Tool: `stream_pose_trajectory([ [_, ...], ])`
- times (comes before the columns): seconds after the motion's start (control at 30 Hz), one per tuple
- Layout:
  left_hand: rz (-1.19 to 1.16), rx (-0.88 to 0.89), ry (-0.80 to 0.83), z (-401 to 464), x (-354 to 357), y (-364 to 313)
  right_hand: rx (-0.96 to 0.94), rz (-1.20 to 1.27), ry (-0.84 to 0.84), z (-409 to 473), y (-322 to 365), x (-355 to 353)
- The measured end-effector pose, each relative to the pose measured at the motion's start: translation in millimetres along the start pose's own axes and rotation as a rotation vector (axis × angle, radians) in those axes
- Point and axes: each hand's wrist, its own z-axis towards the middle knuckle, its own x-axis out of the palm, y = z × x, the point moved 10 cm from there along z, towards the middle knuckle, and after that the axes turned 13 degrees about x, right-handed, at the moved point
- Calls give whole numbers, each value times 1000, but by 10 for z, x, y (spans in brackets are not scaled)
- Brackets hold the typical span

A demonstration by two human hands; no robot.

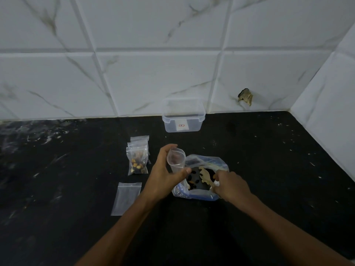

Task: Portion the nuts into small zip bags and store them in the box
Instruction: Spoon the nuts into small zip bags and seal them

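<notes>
Left hand curled round a small clear plastic zip bag, thumb across the front and fingers behind, so the mouth is kept rounded and open, tilted toward the supply just beside it. Held right over the edge of the large crumpled blue-and-clear plastic bag of mixed nuts, probably so that anything spilled falls back in.

Right hand pinching the handle of a pale wooden spoon, fingers closed on the handle, bowl down among the dark and tan nuts; apparently mid-scoop, load not yet lifted.

To the left, on the black speckled stone desk, a small stack of filled zip bags, parked near but out of the working path. Nearer, one flat empty zip bag, laid ready as the next to fill.

At the back, against the white marbled wall tiles, a clear lidless rectangular plastic box, nothing visibly inside, presumably awaiting the portions. White label with a red mark on its front wall, too small to read. Dark printing on the nut bag likewise illegible.
</notes>
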Motion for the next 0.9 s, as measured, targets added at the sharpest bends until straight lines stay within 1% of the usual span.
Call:
stream_pose_trajectory([
  [0.1, 16, -19, -5, -33, -1, 81, -18, -65, -9, 16, 19, 37],
  [0.17, 15, -34, -16, -49, -9, 125, -49, -121, -44, 16, 59, -6],
  [0.23, -4, -50, -11, -71, -8, 163, -92, -217, -121, -34, 126, -111],
  [0.33, -47, -66, 21, -120, 35, 208, -216, -383, -255, -219, 280, -248],
  [0.4, -78, -79, 40, -154, 75, 247, -266, -468, -268, -317, 341, -225],
  [0.47, -70, -89, 74, -178, 130, 277, -268, -542, -262, -341, 366, -161],
  [0.53, -58, -99, 108, -199, 185, 306, -268, -566, -242, -315, 380, -73],
  [0.63, -77, -118, 121, -229, 236, 367, -277, -490, -219, -233, 357, 17],
  [0.77, -114, -137, 117, -261, 274, 425, -204, -240, -186, -77, 211, 42],
  [0.9, -110, -134, 121, -262, 287, 438, -133, -17, -213, 57, 62, 50],
])
